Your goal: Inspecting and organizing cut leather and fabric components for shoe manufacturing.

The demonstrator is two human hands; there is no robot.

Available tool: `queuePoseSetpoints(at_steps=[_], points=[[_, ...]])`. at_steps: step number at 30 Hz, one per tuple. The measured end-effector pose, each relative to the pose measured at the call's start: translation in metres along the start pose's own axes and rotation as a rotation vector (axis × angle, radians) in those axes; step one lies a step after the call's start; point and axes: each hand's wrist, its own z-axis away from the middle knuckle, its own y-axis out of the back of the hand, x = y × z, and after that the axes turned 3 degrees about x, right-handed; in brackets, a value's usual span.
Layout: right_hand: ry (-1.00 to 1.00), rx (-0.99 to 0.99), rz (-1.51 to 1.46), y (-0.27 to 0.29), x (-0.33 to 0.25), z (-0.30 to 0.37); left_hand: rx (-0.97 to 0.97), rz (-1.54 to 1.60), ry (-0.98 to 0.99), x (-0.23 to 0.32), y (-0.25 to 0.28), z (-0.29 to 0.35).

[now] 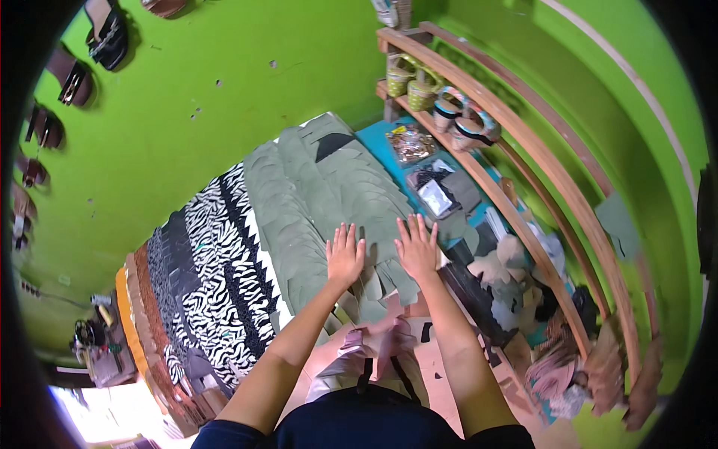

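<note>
Grey-green cut-out pieces (307,187) lie in overlapping rows in front of the person, running from beneath the hands up to the lime-green wall. The left hand (345,256) and the right hand (417,245) are both free of any load, palms down and fingers spread over the near end of these rows; whether they press on them, I cannot tell. Just left lie zebra-print pieces (217,295), then dark grey pieces (178,251), brown pieces (142,288) and an orange strip (124,318). To the right, beige scraps (499,262) heap up beside a wooden rack (527,157). Farther off, clear bags (410,144) rest on a turquoise surface (374,135), near wedge sandals (473,131) on the rack. Dark shoes (110,39) hang on the lime-green wall (224,45).
</note>
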Motion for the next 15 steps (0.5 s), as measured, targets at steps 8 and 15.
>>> queuePoseSetpoints(at_steps=[8, 15], points=[[-0.446, -0.068, 0.133, 0.012, 0.015, 0.131, -0.175, -0.041, -0.737, 0.059, -0.038, 0.070], [-0.595, -0.834, -0.072, 0.033, 0.057, 0.210, -0.349, 0.034, -1.006, 0.104, -0.101, 0.113]])
